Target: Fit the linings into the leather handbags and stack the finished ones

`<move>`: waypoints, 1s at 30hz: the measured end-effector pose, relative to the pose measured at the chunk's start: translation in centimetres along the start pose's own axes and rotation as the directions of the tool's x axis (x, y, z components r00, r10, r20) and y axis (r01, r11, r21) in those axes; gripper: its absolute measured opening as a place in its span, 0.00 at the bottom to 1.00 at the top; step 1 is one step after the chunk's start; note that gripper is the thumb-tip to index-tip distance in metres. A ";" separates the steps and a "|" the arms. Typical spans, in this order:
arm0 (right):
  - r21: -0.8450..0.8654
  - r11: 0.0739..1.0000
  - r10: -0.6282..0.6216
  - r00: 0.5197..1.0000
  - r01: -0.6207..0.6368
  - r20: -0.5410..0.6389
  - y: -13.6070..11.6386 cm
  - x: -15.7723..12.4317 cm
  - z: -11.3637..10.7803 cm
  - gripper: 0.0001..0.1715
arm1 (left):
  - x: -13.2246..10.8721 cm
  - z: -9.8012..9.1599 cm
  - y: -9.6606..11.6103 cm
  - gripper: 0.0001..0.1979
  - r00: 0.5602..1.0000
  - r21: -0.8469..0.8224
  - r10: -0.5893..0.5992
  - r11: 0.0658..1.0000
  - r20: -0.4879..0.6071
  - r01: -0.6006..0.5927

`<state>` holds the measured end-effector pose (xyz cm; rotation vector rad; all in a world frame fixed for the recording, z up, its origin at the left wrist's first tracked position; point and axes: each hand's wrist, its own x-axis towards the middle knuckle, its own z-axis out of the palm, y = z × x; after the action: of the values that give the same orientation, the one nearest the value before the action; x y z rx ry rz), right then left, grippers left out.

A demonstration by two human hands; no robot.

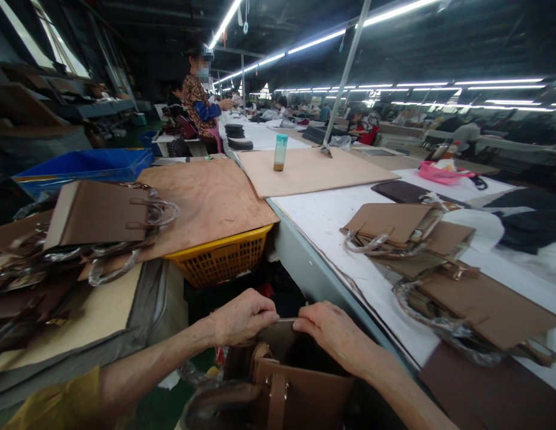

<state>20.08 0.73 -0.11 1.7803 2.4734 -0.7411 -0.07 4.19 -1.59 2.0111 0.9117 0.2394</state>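
A brown handbag (304, 388) stands open below me, low in the view, with a strap and metal studs on its near side. Its plastic-wrapped handle (224, 397) hangs toward the left. My left hand (246, 316) pinches the far rim of the bag, thumb and fingers closed on the edge. Beside it, my right hand (331, 331) grips the same rim a little to the right. The inside of the bag is dark, and its bottom lies out of view.
Brown handbags (98, 215) are piled on the left, more handbags (488, 304) on the white table (322, 239) at right. Ahead are a yellow basket (224, 257) under a brown board (210, 197), a blue bin (89, 164) and a bottle (280, 153). A person (201, 101) stands farther back.
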 end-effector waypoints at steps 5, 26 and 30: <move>0.090 0.993 -0.071 0.997 0.071 -0.003 -1.2 0.2 0.4 0.15 | 0.0 0.5 0.3 0.14 1.000 0.010 -0.009 1.000 -0.011 0.009; 0.336 0.942 0.011 0.999 0.003 -0.040 -2.0 -0.8 1.4 0.19 | -2.4 -0.6 -0.1 0.17 0.973 -0.290 -0.185 0.932 0.140 0.219; 0.323 0.946 0.015 0.999 0.000 -0.044 -2.3 -1.0 1.4 0.19 | -2.3 -0.3 0.3 0.14 0.971 -0.311 -0.191 0.923 0.144 0.228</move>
<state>17.99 -1.28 -0.24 1.9207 2.4888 -1.1788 -1.71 2.77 -0.79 1.5925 0.9413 0.1451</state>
